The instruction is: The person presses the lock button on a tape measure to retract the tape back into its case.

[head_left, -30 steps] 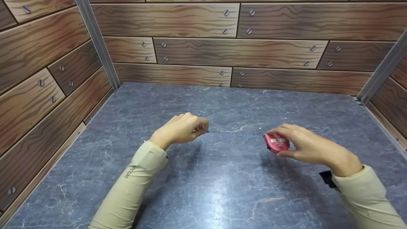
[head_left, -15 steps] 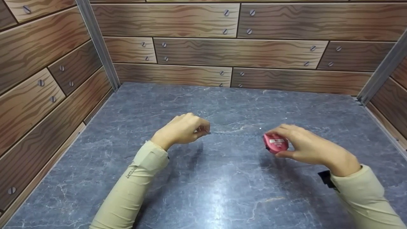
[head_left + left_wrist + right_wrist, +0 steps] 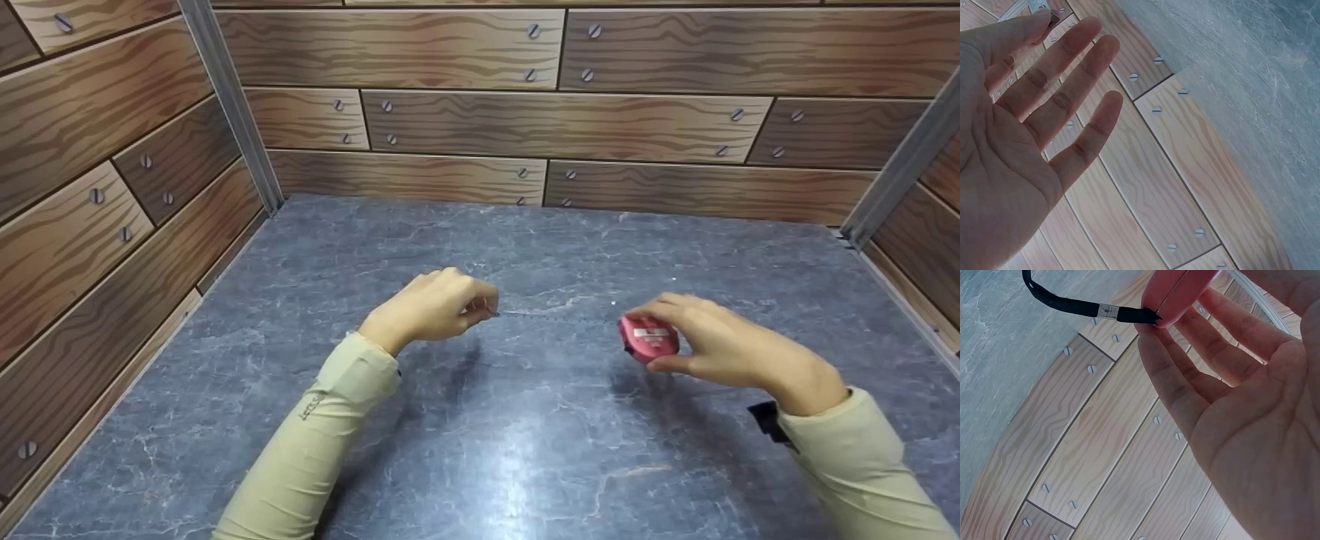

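Observation:
My right hand (image 3: 720, 337) holds a red tape measure (image 3: 649, 339) by its rim, above the tabletop, with the thumb below and the fingers over the top. A thin tape blade (image 3: 555, 317) runs from the case across to my left hand (image 3: 435, 304). The left thumb and index finger pinch the blade's end, and its metal tip (image 3: 1041, 7) shows at the top of the left wrist view. The other left fingers (image 3: 1061, 101) are spread and hold nothing. In the right wrist view, a black wrist strap (image 3: 1072, 306) hangs from the red case (image 3: 1171, 292).
A grey-blue marbled tabletop (image 3: 480, 247) lies under both hands. Wood-plank patterned panels (image 3: 570, 124) stand at the back and sides, with metal posts (image 3: 232, 105) at the corners.
My left hand has shifted slightly to the right and the tape measure in my right hand slightly to the left. The visible stretch of blade is a little shorter.

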`<state>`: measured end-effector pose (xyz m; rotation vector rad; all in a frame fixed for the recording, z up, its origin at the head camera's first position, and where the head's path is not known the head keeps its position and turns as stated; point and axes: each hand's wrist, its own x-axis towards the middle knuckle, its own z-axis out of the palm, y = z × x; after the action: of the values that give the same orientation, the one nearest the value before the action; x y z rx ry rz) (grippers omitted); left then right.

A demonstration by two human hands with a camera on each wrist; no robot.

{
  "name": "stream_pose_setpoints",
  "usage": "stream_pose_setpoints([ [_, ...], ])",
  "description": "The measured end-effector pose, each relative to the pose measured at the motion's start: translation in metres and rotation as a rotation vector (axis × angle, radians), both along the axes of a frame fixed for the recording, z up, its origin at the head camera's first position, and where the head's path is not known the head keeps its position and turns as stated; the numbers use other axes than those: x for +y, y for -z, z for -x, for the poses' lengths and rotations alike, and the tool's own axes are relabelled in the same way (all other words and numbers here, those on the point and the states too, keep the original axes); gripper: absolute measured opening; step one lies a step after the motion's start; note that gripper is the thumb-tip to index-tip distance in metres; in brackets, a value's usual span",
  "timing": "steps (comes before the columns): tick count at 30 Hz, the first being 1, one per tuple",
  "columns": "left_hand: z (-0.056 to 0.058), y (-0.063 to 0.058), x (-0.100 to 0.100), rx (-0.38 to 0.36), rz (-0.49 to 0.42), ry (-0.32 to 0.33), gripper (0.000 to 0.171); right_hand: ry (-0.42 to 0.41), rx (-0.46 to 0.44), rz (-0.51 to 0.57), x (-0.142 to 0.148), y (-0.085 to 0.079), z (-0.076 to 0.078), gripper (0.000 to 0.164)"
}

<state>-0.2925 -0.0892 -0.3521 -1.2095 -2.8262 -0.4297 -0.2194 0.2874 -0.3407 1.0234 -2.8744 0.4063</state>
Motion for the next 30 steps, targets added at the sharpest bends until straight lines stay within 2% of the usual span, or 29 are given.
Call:
stream_pose_setpoints([
  [30,0.0010,0.0015,0.0071,0.009,-0.002,0.026,0.010,0.001,-0.031,-0.008,-0.0047,-0.0024,0.0005,0.054],
])
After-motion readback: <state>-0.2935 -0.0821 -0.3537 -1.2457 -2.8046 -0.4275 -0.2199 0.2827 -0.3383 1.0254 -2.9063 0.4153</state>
